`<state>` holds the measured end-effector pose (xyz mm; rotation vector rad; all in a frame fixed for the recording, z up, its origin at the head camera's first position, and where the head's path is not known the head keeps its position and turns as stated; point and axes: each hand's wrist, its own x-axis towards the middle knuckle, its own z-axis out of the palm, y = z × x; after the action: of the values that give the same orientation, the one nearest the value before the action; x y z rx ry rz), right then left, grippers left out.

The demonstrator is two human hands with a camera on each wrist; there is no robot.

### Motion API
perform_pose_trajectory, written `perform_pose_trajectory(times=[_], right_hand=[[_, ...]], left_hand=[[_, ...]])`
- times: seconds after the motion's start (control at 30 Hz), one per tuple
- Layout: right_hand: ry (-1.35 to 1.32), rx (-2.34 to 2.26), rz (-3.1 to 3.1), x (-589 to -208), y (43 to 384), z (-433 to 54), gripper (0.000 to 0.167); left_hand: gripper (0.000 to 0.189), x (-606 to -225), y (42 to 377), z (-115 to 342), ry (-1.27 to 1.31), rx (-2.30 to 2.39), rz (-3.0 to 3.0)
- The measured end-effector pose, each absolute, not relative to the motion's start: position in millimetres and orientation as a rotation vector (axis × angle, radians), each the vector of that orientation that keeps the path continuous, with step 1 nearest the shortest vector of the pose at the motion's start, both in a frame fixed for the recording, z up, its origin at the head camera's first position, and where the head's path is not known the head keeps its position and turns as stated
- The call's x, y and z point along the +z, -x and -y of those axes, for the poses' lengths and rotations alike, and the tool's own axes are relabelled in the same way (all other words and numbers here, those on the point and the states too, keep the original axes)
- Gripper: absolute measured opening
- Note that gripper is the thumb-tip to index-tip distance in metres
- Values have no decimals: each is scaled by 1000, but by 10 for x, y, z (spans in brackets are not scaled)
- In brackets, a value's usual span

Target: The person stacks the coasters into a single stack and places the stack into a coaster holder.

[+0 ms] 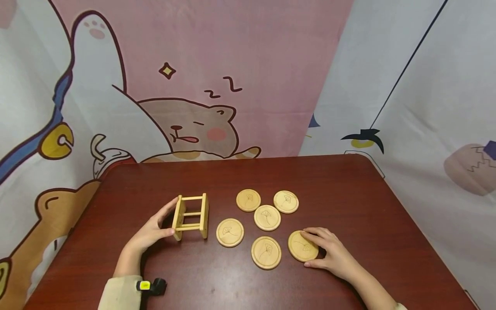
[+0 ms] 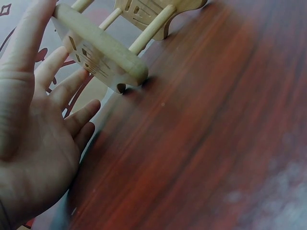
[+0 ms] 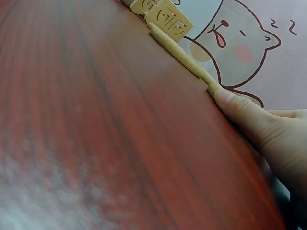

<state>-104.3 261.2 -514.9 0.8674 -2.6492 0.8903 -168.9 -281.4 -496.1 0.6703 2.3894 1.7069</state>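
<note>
At the left of the table stands a small wooden coaster rack (image 1: pixel 204 215) with cut-out side panels joined by rods. My left hand (image 1: pixel 152 230) holds its left side, thumb at the near end and fingers at the far end; the left wrist view shows that hand (image 2: pixel 41 129) against the rack's panel (image 2: pixel 103 45). My right hand (image 1: pixel 335 254) grips a round wooden coaster (image 1: pixel 300 246) by its edge, the coaster lying on or very near the table. In the right wrist view, the thumb (image 3: pixel 230 99) is on a coaster edge seen side-on.
Several more round coasters with engraved leaf designs lie between the hands, among them a near one (image 1: pixel 266 253), a left one (image 1: pixel 230 233) and a middle one (image 1: pixel 267 218). The dark red wooden table (image 1: pixel 217 176) ends at a cartoon-printed cloth (image 1: pixel 271 64).
</note>
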Motion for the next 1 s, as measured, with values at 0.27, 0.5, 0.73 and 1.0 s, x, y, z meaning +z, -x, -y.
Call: perform_pose_trajectory(times=[0.27, 0.5, 0.73, 1.0], right_hand=[[-855, 934, 2651, -5139, 1042, -2589, 77], [-905, 964, 2613, -5080, 1038, -2509, 78], [-949, 966, 2579, -5054, 1064, -2399, 80], [-1033, 1008, 2476, -5086, 1098, -2279, 80]], left_hand=[[90, -4977, 1678, 2832, -660, 1713, -2378], [90, -4979, 1664, 2829, -653, 1700, -2381], [90, -4978, 1678, 2818, -665, 1704, -2376], [90, -4956, 1684, 2813, -657, 1711, -2377]])
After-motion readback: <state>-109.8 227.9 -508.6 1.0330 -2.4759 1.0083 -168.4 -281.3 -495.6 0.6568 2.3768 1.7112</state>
